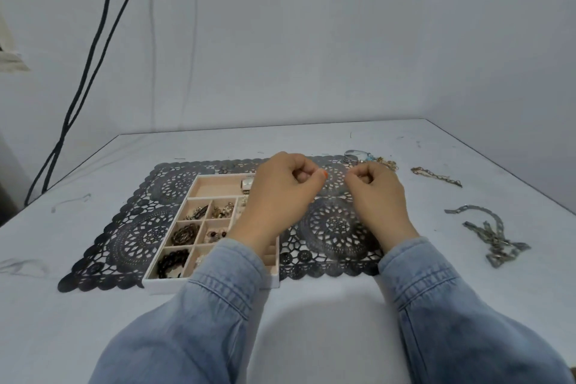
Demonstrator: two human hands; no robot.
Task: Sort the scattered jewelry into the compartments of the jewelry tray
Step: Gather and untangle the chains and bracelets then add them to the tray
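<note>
A white jewelry tray (208,188) with pink compartments lies on the left half of a black lace placemat (338,227). Its cells hold a silver piece (247,184), gold pieces (223,211), a round brooch (185,233), small earrings (215,235) and a dark bead bracelet (171,262). My left hand (280,193) hovers over the tray's right side, hiding those cells, with fingers curled and thumb against forefinger. My right hand (375,193) is curled the same way over the mat. Nothing shows between either hand's fingers.
Loose jewelry lies on the white table right of the mat: a silver bangle (355,155), a gold chain heap (387,163), a gold chain (435,177) and a wide silver necklace (491,237). Black cables (84,87) hang at the left wall.
</note>
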